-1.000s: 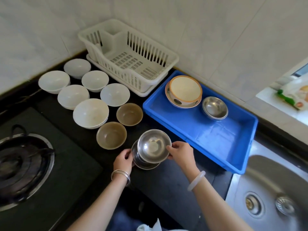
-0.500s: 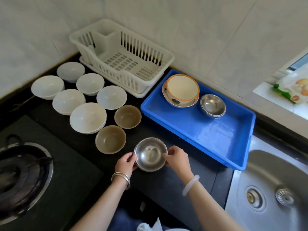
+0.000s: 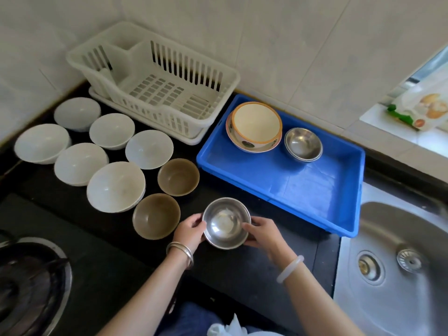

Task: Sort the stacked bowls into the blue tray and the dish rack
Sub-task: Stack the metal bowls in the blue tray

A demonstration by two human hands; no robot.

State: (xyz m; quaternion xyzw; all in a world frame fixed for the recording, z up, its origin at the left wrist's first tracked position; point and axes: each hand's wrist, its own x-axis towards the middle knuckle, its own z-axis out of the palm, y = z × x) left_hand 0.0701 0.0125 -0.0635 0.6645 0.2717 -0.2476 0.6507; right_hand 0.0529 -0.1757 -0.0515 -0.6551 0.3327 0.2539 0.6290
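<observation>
A steel bowl stack (image 3: 226,223) sits on the black counter near the front edge. My left hand (image 3: 190,231) grips its left rim and my right hand (image 3: 263,232) grips its right rim. The blue tray (image 3: 315,190) lies to the right, holding a cream bowl with an orange rim (image 3: 255,126) and nested steel bowls (image 3: 303,144) at its far end. The white dish rack (image 3: 155,86) stands empty against the wall. Several white bowls (image 3: 116,186) and two brown bowls (image 3: 178,177) (image 3: 156,215) are spread on the counter to the left.
A gas burner (image 3: 29,287) is at the lower left. A steel sink (image 3: 397,263) lies at the right. A food packet (image 3: 421,107) rests on the window ledge at the upper right.
The top steel bowl, lifted and tilted above the stack a second ago, has come back down onto it. Both hands stay at the rim.
</observation>
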